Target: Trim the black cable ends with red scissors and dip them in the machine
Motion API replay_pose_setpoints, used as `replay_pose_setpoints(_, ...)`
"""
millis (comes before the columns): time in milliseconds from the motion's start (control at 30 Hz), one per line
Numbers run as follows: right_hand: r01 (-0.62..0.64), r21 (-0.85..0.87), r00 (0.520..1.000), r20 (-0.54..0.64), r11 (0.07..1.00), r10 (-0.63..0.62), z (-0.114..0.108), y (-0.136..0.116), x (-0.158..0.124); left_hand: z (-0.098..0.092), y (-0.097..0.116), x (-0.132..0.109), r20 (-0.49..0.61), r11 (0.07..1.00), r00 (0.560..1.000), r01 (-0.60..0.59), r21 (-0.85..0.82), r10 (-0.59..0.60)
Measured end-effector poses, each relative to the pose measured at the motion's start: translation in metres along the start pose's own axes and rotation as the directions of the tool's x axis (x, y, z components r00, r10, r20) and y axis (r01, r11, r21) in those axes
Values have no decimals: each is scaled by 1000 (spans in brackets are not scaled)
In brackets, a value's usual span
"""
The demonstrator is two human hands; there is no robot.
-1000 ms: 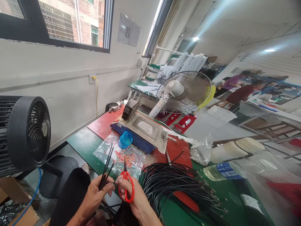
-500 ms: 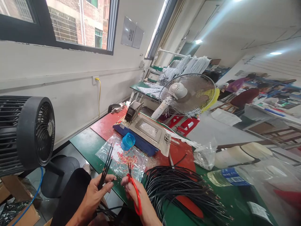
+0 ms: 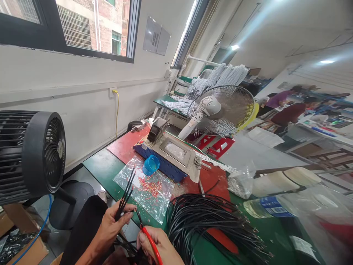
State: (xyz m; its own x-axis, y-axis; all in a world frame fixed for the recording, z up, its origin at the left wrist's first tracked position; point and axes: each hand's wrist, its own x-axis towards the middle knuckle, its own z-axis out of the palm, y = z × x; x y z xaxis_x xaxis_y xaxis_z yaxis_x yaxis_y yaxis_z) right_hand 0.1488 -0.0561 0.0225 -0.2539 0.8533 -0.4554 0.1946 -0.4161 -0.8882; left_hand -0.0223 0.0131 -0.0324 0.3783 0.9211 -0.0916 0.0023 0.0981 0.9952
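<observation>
My left hand (image 3: 114, 222) is closed around several black cables (image 3: 127, 191), whose ends stick up past the fingers. Between its thumb and index finger a small cable end shows, too small to make out well. My right hand (image 3: 157, 243) grips red-handled scissors (image 3: 150, 238), with the dark blades pointing up and left. The blade tips are close to the left fingertips; whether they touch cannot be made out. Beyond the hands, small red and yellow bits (image 3: 150, 186) lie on a clear plastic bag (image 3: 160, 209).
A thick bundle of black cables (image 3: 209, 221) lies to the right on the green table. A blue cup (image 3: 150, 165) stands before a blue-and-beige machine (image 3: 173, 152). Fans stand left (image 3: 44, 151) and behind (image 3: 220, 110). A plastic bottle (image 3: 267, 207) lies at right; people sit farther back.
My right hand has moved down slightly, and the scissors have turned so that their tips now point at the left fingertips. The left hand has stayed nearly still with its cables.
</observation>
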Motion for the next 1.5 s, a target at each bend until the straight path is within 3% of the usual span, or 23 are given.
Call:
replay_pose_setpoints(233, -26, -25, 999, 31, 999, 27, 3, 1, -1, -1, 5, 0, 8, 1000, 1000, -3, -2, 3)
replay_pose_setpoints(600, 4, 15, 1000, -18, 1000, -3, 8, 17, 4, 0, 1, -3, -19, 1000, 1000, 0, -13, 0)
replay_pose_setpoints(867, 57, 160, 997, -64, 986, -47, 22, 20, 8, 5, 3, -3, -98, 997, 992, -76, -14, 74)
replay_pose_setpoints(967, 68, 218, 996, -71, 974, -53, 26, 20, 10, 5, 4, -3, -101, 999, 994, -46, -15, 44)
replay_pose_setpoints(1200, 113, 80, 988, -113, 990, -104, 24, 23, 16, 6, 1, -5, -58, 999, 998, 4, -46, -7)
replay_pose_setpoints(1500, 75, 388, 993, -115, 919, -32, 39, 11, 13, 9, 4, -8, -164, 991, 977, -133, 12, 133)
